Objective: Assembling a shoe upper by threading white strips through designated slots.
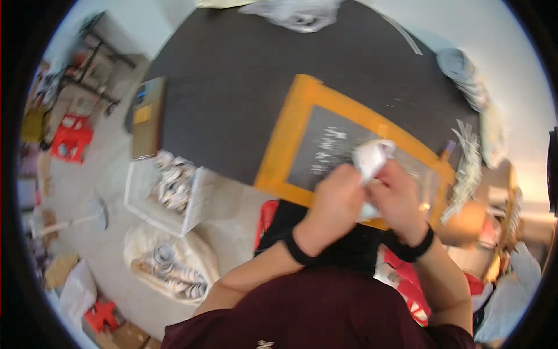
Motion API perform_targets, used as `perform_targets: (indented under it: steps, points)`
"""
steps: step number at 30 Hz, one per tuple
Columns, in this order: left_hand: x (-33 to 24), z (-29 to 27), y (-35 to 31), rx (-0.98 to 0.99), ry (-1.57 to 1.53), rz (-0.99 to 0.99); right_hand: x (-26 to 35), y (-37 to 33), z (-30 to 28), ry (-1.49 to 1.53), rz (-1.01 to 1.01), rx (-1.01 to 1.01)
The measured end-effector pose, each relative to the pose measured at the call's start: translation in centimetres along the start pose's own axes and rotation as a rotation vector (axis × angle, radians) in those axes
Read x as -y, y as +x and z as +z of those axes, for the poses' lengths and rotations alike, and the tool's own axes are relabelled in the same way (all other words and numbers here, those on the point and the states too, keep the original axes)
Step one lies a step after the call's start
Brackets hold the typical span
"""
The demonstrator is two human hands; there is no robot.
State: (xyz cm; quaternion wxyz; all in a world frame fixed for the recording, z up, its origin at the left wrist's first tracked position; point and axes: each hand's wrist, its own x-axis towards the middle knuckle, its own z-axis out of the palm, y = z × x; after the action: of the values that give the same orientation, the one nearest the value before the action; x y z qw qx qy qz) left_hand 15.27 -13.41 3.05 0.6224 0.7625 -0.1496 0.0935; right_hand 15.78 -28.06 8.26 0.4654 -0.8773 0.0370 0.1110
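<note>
My left hand (338, 195) and my right hand (401, 195) are close together above the table's near edge, both with curled fingers. Between them they grip a small white, folded-looking piece (372, 158), blurred so that I cannot tell whether it is paper, cloth or plastic. Below the hands, yellow tape (283, 148) marks a rectangle on the dark tabletop. Several small whitish pieces (328, 148) lie in rows inside it, left of my hands. My wrists and fingers hide part of the rectangle's near side.
A phone (149, 119) lies at the table's left edge. Beneath it stands a clear bin (135, 195) of small pieces, beside a cream sack (136, 244) with striped rolls. Thin white strips (465, 174) lie at the right, near a grey roll (456, 64). A plastic bag (305, 14) sits at the far edge.
</note>
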Motion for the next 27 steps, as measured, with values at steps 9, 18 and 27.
perform_targets:
  steps: [9, 18, 27]
  points:
    - [-0.9, -1.2, 0.4, 0.078, -0.247, -0.277, 6.5, -5.4, -4.8, -0.356, -0.176, -0.034]
    - [-3.0, -3.4, -0.7, 0.274, -1.065, -0.56, 1.3, -3.8, -4.8, 0.145, -0.487, -0.06]
    - [-3.3, -2.5, -2.6, 0.104, -0.918, -0.603, -1.4, -3.7, -1.8, 0.409, -0.251, 0.151]
